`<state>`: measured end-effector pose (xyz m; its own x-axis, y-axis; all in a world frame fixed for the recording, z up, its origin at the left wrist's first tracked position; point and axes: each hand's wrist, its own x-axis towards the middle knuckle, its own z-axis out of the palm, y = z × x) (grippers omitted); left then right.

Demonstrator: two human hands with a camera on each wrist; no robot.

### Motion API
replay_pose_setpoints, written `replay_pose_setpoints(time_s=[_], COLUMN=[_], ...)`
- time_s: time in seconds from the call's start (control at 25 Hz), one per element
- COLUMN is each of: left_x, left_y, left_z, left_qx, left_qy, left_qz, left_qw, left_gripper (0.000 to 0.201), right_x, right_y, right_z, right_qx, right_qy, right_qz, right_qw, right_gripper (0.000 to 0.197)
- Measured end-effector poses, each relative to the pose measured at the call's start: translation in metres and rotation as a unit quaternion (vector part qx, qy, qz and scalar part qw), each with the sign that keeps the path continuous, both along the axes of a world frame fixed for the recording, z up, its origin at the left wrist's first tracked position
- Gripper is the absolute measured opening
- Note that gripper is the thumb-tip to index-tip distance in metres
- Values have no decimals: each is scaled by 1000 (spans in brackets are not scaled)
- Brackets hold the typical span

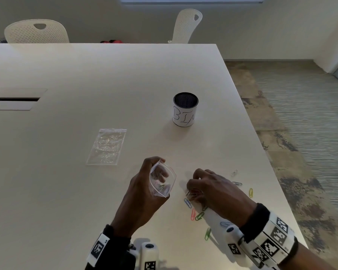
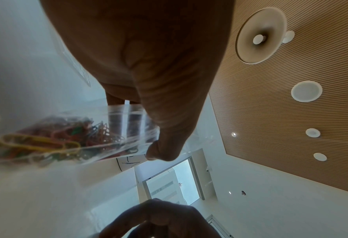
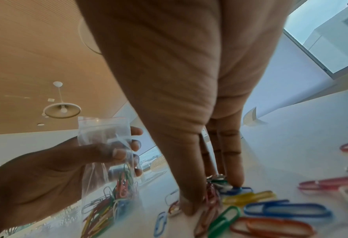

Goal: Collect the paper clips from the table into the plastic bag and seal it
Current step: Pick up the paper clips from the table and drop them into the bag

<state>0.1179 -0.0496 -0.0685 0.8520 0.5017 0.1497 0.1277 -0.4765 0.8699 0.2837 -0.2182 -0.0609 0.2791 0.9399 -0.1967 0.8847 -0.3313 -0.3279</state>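
Observation:
My left hand [image 1: 161, 167] grips a small clear zip bag [image 1: 162, 182] just above the table and holds its mouth open; several coloured paper clips lie in its bottom [image 2: 46, 141]. The right wrist view shows that bag [image 3: 105, 145] upright to the left of my right hand. My right hand [image 1: 190, 192] is down on the table, thumb and fingertips [image 3: 235, 180] pinching a small bunch of paper clips [image 3: 211, 196]. Several loose clips lie around it: blue [image 1: 187, 203], red [image 1: 193, 214], green [image 1: 199, 216], yellow [image 1: 251, 192].
A second clear bag [image 1: 106, 147] lies flat to the left. A black mesh cup marked BIN [image 1: 185, 110] stands behind the hands. The table's right edge [image 1: 277, 184] runs close past the clips. White chairs [image 1: 36, 31] stand at the far side.

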Motion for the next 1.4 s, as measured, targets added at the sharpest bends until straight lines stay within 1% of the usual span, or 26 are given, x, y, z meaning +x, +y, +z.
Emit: replay_pose_setpoints(time_s=[0.04,0.12,0.4,0.56,0.68,0.8,0.88,0.96,1.04,1.16,1.2,1.24,1.32,1.4], left_x=[0,0,-1,-1,-1,-1,-1,-2,-1,-1,-1,-2,-2,-1], left_y=[0,-1,-1,-1,-1,0,-1,-1,-1,-2,-2,-2,-3,-4], left_z=[0,0,0,0,-1,-1,-1,-1,-1,2,4,5,8,9], left_qx=[-1,-2,-1,-5,-9,-8,-6,-3,1,-2,-7,-13,-18,-23], left_qy=[-1,-1,-1,1,-1,-2,-3,-4,-4,0,2,4,11,20], left_qz=[0,-1,-4,1,-3,-5,-7,-9,-10,-6,-2,1,5,3], left_qw=[1000,1000,1000,1000,1000,1000,1000,1000,1000,1000,1000,1000,1000,1000], left_gripper=[67,66,66,65,65,66,66,67,66,64,63,63,64,63], right_x=[-1,-3,1,12,21,27,25,17,5,-15,-22,-28,-38,-44], right_y=[1,3,8,9,3,-4,-5,-3,3,20,27,33,41,44], right_z=[-1,-3,2,0,3,13,26,43,60,73,73,71,63,59], right_qx=[7,16,24,32,76,122,172,220,260,314,329,337,331,315], right_qy=[-6,-15,-16,24,82,165,259,339,380,391,375,345,253,185], right_qz=[-3,-9,-18,-48,-100,-170,-204,-214,-205,-182,-174,-163,-124,-82], right_qw=[1000,1000,999,998,989,964,928,889,864,846,849,861,900,927], right_gripper=[14,10,18,16,8,11,12,11,12,15,15,16,17,17])
